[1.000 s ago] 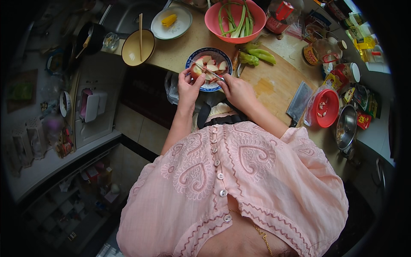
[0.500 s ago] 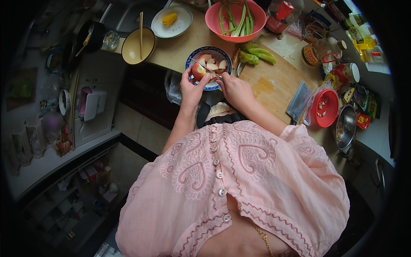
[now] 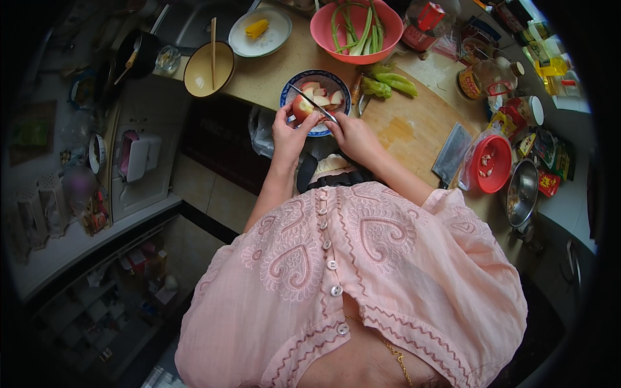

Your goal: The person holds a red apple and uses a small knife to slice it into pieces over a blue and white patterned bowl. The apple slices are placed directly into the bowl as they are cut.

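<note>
My left hand [image 3: 289, 132] is closed round a partly cut red apple [image 3: 301, 108] whose pale flesh shows on one side. It holds the apple over the near left part of a blue-and-white bowl [image 3: 284, 90]. Inside the bowl lie several apple pieces [image 3: 321, 101] with red skin. In my right hand [image 3: 352, 134] is a small knife [image 3: 315, 103], its dark narrow blade slanting up and left across the apple. Whether the blade's edge is in the flesh cannot be made out. The knife's handle is mostly hidden by my fingers.
Right of the bowl, green peppers [image 3: 391, 83] lie on a wooden cutting board [image 3: 414, 123] with a cleaver [image 3: 451, 152] at its right edge. Behind stand a pink basin [image 3: 356, 58] of green stalks, a plate [image 3: 275, 45] and a cream bowl [image 3: 197, 81] with chopsticks. A red bowl [image 3: 501, 178] sits far right.
The knife blade has turned, so its dark length now shows clearly across the apple. My right hand has shifted slightly, while my left hand stays in place on the apple.
</note>
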The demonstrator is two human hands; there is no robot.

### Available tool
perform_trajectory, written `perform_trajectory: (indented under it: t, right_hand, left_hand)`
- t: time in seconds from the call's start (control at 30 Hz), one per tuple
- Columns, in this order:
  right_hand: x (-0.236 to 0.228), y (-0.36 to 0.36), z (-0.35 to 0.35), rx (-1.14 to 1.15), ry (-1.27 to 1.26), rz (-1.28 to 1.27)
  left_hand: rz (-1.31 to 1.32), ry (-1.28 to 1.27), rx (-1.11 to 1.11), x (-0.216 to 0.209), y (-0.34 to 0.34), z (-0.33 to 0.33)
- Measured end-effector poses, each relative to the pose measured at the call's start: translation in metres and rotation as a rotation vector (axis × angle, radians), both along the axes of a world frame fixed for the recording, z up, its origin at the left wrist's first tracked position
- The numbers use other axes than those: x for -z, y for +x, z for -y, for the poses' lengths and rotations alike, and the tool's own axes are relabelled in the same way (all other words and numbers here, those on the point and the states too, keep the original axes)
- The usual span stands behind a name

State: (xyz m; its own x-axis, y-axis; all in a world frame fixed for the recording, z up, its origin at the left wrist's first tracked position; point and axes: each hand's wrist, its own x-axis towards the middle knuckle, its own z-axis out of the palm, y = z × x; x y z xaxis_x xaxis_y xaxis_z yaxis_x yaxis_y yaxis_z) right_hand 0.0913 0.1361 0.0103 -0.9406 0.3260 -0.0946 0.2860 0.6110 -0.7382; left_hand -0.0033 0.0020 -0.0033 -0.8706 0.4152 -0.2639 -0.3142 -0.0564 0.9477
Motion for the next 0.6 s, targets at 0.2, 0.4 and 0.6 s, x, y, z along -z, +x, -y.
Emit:
perform_trajectory:
  t: [0.2,0.4,0.6]
  right_hand:
    - [0.004,-0.002,-0.002,-0.001,-0.142,-0.028]
    - [0.015,-0.002,-0.006,-0.004,-0.319,-0.062]
    - [0.005,-0.003,-0.012,0.004,-0.556,0.161]
  left_hand:
    - [0.058,0.055,0.006,0.004,-0.001,0.001]
    - [0.083,0.091,0.029,0.003,-0.003,0.001]
    - [0.075,0.102,0.047,0.006,-0.002,0.004]
